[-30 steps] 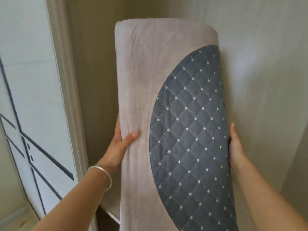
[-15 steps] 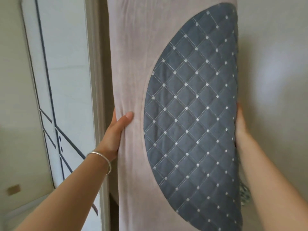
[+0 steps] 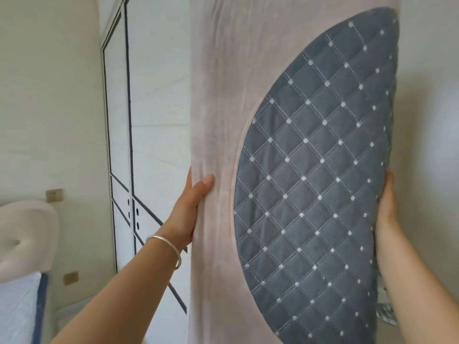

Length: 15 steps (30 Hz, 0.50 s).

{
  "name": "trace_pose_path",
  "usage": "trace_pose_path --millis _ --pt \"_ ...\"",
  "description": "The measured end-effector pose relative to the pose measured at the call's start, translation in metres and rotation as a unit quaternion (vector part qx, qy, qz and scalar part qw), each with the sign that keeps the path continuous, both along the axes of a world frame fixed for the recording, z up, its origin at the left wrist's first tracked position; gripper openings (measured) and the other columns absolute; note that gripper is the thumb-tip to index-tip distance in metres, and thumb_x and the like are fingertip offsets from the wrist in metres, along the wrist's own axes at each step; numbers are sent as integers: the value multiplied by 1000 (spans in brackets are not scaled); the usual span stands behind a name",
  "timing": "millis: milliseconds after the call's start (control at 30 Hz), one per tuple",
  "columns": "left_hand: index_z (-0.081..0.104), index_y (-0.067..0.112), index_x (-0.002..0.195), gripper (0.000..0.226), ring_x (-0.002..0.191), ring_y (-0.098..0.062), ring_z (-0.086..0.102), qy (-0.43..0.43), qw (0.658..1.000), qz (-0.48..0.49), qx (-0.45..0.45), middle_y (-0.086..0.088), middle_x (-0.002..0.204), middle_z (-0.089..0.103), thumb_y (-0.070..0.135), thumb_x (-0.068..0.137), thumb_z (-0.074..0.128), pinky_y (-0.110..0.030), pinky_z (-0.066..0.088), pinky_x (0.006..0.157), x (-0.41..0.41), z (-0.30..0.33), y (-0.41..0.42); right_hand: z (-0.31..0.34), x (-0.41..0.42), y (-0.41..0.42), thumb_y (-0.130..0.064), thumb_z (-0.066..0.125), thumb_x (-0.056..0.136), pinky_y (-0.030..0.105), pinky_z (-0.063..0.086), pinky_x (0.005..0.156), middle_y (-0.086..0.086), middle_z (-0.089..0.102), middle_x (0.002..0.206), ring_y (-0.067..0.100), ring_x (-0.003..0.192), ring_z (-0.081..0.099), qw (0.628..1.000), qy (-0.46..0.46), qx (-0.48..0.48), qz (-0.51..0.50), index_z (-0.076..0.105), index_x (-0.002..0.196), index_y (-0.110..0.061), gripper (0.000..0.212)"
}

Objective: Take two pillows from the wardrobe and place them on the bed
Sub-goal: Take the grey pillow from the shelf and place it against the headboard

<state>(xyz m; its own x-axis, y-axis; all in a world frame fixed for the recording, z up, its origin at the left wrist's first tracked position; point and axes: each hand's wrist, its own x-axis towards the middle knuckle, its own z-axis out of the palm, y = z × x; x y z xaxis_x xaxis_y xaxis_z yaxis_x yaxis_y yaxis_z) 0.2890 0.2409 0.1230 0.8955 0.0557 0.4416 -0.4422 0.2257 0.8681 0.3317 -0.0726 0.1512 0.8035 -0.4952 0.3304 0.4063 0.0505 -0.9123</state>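
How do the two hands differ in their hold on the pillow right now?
The left hand grips the pillow's plain beige edge; the right hand presses the quilted grey edge. The left thumb lies across the front; the right hand shows only its side. The left wrist wears a silver bangle; the right is bare. Both sit at similar height.

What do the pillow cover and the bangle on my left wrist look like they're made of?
Pillow: soft, matte pinkish fabric, maybe brushed cotton or velour, judging by its faint nap; its grey panel is quilted cloth with diamond stitching and pale dots. Bangle: smooth, shiny silver-coloured metal, by its bright highlights.
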Motion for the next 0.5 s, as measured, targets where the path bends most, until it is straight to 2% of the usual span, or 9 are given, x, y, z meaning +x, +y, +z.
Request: trace_pose_path --millis 67,133,233,300,367,433,500 --pt "44 13 137 88 75 -10 67 -6 1000 3 1 -1 99 64 53 61 63 -22 55 61 -14 4 8 1 -7 7 -58 32 91 23 35 89 -7 50 113 10 105 48 999 -5 34 7 48 132 -19 58" --pt "44 11 137 95 71 -10 68 -12 1000 9 -3 -2 96 64 56 55 65 -22 55 58 -27 7 19 3 -21 20 -58 33 90 22 36 89 -7 52 111 10 104 49 999 -4 43 20 49 131 -20 58" --pt "46 6 132 116 62 -8 68 -23 1000 18 -3 0 83 68 63 37 79 -22 54 53 -46 9 40 1 -37 40 -60 35 89 25 40 96 -4 56 113 13 103 53 998 2 48 30 52 130 -19 60" --pt "54 8 119 118 57 -6 67 -33 999 39 -10 6 69 71 72 23 78 -19 53 49 -59 6 56 -1 -47 60 -60 36 88 27 41 100 -2 58 116 15 103 55 998 5 35 43 53 129 -18 61" --pt "60 11 99 95 52 -3 65 -44 997 58 -20 7 61 70 73 28 74 -16 51 47 -72 0 74 -4 -52 84 -61 35 88 30 39 103 0 58 124 17 109 55 999 6 20 43 52 129 -17 63" --pt "61 17 86 61 49 -1 64 -44 996 75 -32 4 61 68 67 52 68 -14 50 46 -84 -6 93 -10 -55 110 -63 34 87 35 37 107 4 56 131 20 116 53 999 4 -3 47 53 129 -17 64" --pt "70 21 75 35 50 1 64 -35 993 106 -42 10 56 69 54 74 59 -13 49 47 -96 -12 115 -16 -57 137 -59 34 90 33 37 106 6 57 129 19 117 53 998 -5 -14 53 55 127 -17 60"
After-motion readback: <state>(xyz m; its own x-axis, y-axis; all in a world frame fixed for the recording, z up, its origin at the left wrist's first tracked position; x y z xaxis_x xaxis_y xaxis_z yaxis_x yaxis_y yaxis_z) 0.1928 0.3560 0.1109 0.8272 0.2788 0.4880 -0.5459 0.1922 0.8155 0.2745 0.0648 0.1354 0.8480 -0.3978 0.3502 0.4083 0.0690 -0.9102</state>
